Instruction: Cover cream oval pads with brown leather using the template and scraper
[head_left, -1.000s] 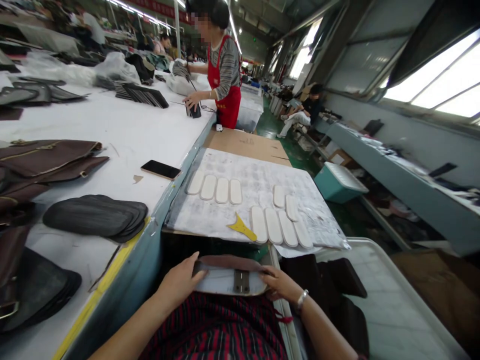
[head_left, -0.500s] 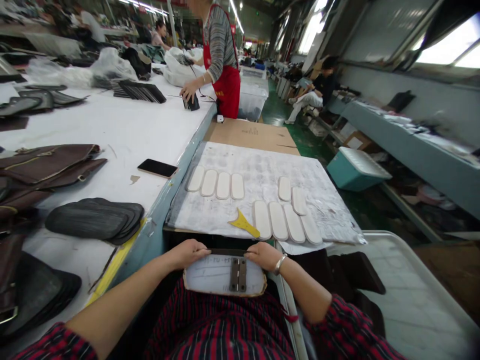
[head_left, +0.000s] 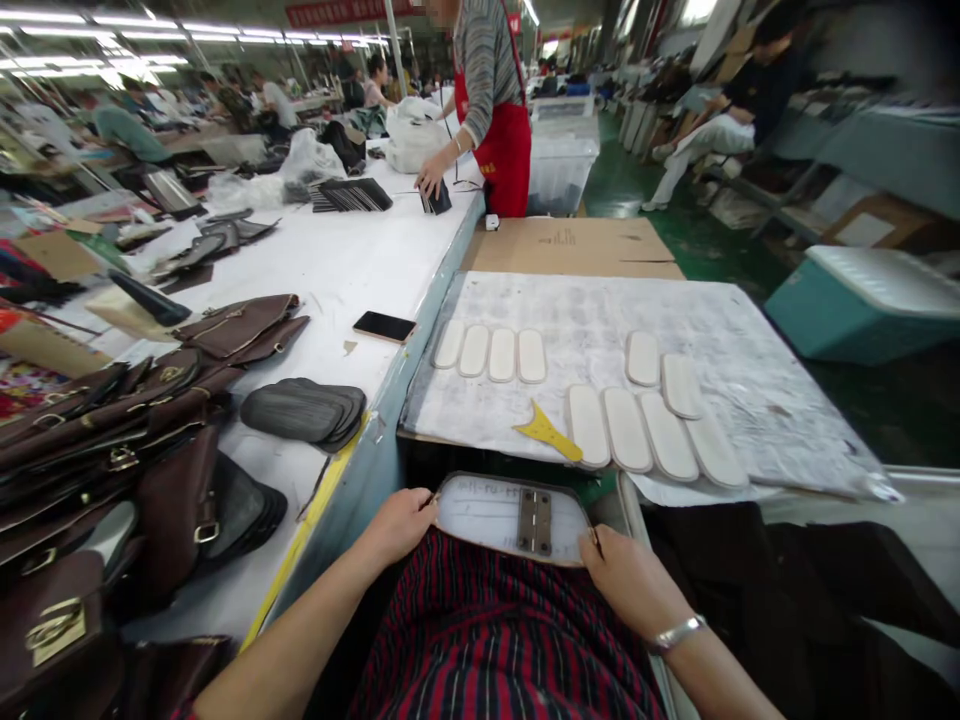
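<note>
My left hand point(head_left: 405, 522) is closed on the left end of an oval, whitish panel point(head_left: 480, 515). The panel has a brown metal hinge point(head_left: 535, 522) fixed on its face, handwriting near the top and a thin brown rim. At the opposite end, my right hand point(head_left: 619, 570), with a bracelet at the wrist, pinches the rim with thumb and fingers. The panel lies tilted over my lap, against a red-and-black striped garment point(head_left: 517, 640). Beyond it, a yellow notched spreader point(head_left: 547, 432) rests beside several white oval pieces point(head_left: 626, 430) on a board.
The stained white board point(head_left: 780, 350) is in front. On the left white table point(head_left: 330, 260) are a phone point(head_left: 384, 326), stacked dark ovals point(head_left: 304, 412) and brown leather bags point(head_left: 161, 490). Dark pieces point(head_left: 810, 590) lie in a bin at right. A co-worker in a red apron point(head_left: 506, 150) handles black pieces.
My hands have moved apart, from the panel's far edge to its two ends. The panel's far edge has tipped, and the camera view has swung left.
</note>
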